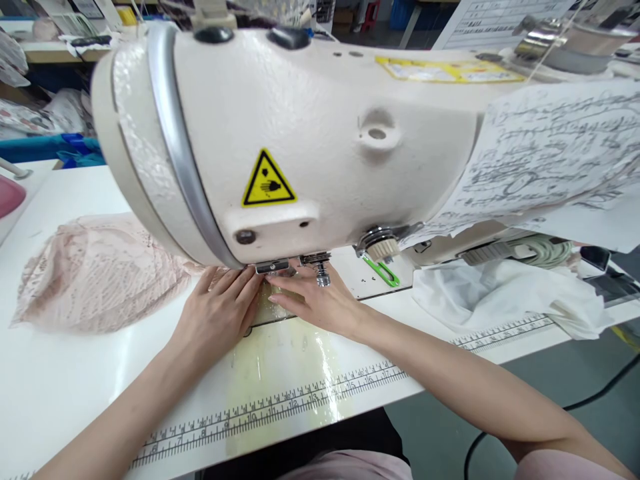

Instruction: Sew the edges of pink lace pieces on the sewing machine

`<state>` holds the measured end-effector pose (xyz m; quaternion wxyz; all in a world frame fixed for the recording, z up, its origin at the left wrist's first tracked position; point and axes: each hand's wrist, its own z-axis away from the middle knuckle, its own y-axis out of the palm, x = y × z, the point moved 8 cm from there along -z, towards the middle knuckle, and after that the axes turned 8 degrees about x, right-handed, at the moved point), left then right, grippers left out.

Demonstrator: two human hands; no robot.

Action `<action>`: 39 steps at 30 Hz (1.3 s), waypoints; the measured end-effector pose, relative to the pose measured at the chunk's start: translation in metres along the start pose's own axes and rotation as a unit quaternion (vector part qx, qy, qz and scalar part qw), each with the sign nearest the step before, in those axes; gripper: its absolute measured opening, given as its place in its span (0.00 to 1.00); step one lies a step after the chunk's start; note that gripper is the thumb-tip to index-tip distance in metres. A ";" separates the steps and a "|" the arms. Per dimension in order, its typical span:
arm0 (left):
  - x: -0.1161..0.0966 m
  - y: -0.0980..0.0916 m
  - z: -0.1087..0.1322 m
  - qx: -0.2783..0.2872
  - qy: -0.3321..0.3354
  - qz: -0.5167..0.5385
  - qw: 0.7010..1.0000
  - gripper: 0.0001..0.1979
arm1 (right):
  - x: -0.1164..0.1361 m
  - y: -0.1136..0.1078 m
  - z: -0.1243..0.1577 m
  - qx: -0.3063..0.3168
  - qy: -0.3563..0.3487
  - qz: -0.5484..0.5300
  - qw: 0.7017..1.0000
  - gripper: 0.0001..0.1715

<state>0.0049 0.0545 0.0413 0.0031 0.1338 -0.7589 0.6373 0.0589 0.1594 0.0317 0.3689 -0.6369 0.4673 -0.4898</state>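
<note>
A cream sewing machine (320, 133) fills the upper middle of the view. Beneath its head, my left hand (220, 307) lies palm down with fingers stretched forward, touching the edge of pale pink lace fabric (105, 273). The lace spreads over the table to the left. My right hand (320, 297) is just right of the needle area, its thumb and index finger apart and pointing left. The machine hides its other fingertips. Between the hands, the fabric under the machine is mostly hidden.
A bright green tool (383, 270) lies on the machine bed. White cloth (500, 293) and a coiled cord (543, 252) are at the right. Handwritten paper (545, 147) hangs over the machine arm. A printed ruler (280, 405) runs along the table's front edge.
</note>
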 end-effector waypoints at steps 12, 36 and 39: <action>0.001 -0.001 -0.001 0.001 -0.023 -0.003 1.000 0.21 | -0.003 0.011 -0.003 0.040 0.019 0.021 0.999 0.23; -0.011 -0.026 0.010 -0.083 0.024 -0.048 0.995 0.18 | -0.019 -0.012 -0.007 -0.100 0.016 0.001 0.995 0.17; -0.020 -0.050 0.020 -0.141 0.063 0.037 0.987 0.18 | -0.021 -0.015 -0.008 -0.112 0.022 0.010 0.993 0.18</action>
